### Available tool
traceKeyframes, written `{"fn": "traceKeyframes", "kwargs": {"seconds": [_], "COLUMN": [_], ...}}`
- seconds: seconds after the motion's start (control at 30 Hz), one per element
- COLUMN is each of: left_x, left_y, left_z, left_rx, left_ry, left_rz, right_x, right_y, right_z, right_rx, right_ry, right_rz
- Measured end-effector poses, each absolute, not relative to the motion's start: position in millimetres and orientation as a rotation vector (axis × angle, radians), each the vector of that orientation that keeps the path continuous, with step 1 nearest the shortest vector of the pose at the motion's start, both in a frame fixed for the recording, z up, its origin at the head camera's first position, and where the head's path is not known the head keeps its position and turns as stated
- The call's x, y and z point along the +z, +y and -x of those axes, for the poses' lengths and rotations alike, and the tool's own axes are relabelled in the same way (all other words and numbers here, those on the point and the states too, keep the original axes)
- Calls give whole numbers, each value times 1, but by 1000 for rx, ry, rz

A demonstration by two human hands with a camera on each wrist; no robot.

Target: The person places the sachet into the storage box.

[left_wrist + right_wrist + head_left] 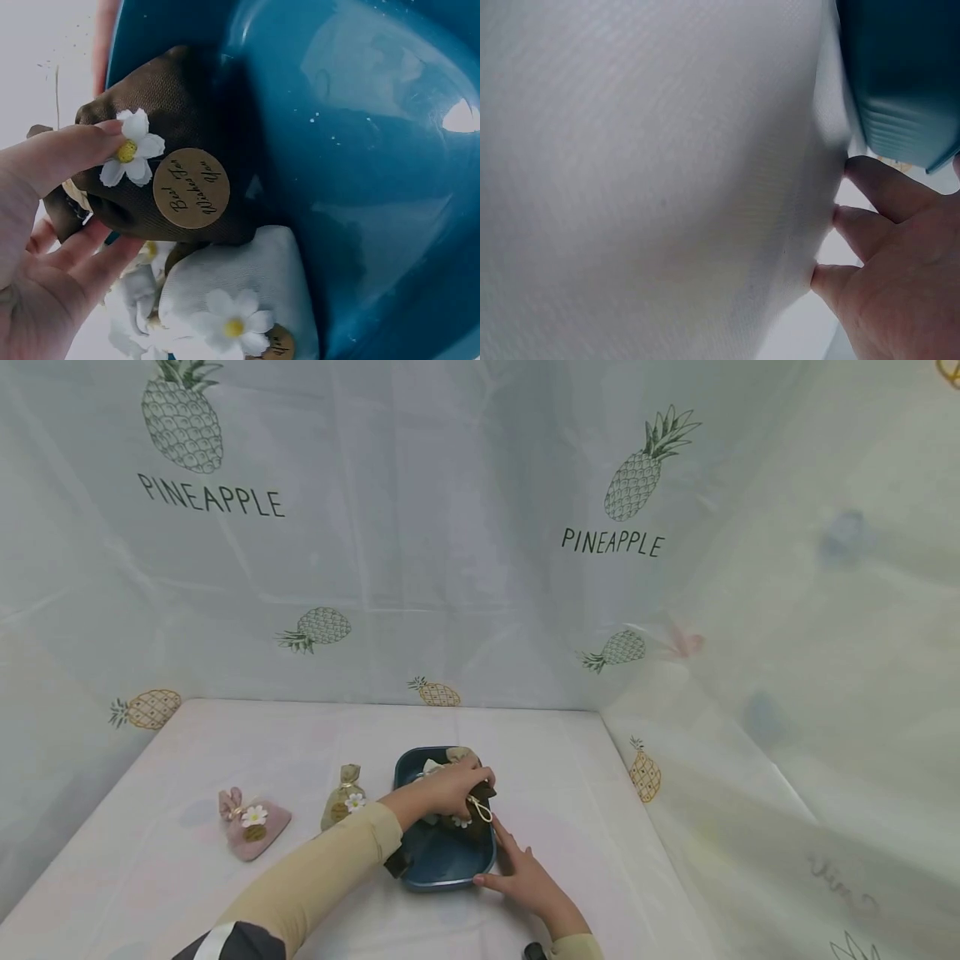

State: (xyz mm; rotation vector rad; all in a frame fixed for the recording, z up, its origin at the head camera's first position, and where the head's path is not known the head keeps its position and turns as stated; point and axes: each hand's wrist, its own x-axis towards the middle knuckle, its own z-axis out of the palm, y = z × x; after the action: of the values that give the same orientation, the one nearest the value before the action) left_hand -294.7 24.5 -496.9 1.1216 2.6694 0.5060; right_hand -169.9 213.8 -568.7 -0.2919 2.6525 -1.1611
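Sheeting point(465, 527) printed with pineapples walls in the table point(562, 777), and on its pale cover I see a blue tub point(446, 864). Beside it the right hand point(528, 877) gathers nothing, its fingers spread apart along the tub's outer side, while the left hand point(450, 785) reaches over and pinches a brown pouch point(187, 97) at the tub's right wall. A white pouch point(232, 277) lies just beside that one inside; a pink pouch point(266, 827) and a gold-green pouch point(339, 802) sit out on the table. To my eye, a quick pull could drag the white pouch along, and hard thumb pressure could loosen the glued-looking flower point(135, 154). The brown pouch sits between thumb and fingers, its body reaching past the thumb tip into the tub, the round label point(191, 187) uncovered, the thin cord point(482, 810) looping near the rim
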Motion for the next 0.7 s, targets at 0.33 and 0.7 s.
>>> {"fn": "traceKeyframes", "kwargs": {"seconds": [0.33,0.7], "left_x": [-506,-496], "left_y": [24,5], "left_z": [294,284], "left_rx": [530,542], "left_ry": [2614,2657], "left_rz": [-1142,-1186], "right_x": [-571,-572], "right_y": [214,215], "right_z": [171,170], "right_rx": [-1173,-1192], "right_ry": [2651,2672], "right_rz": [286,337]}}
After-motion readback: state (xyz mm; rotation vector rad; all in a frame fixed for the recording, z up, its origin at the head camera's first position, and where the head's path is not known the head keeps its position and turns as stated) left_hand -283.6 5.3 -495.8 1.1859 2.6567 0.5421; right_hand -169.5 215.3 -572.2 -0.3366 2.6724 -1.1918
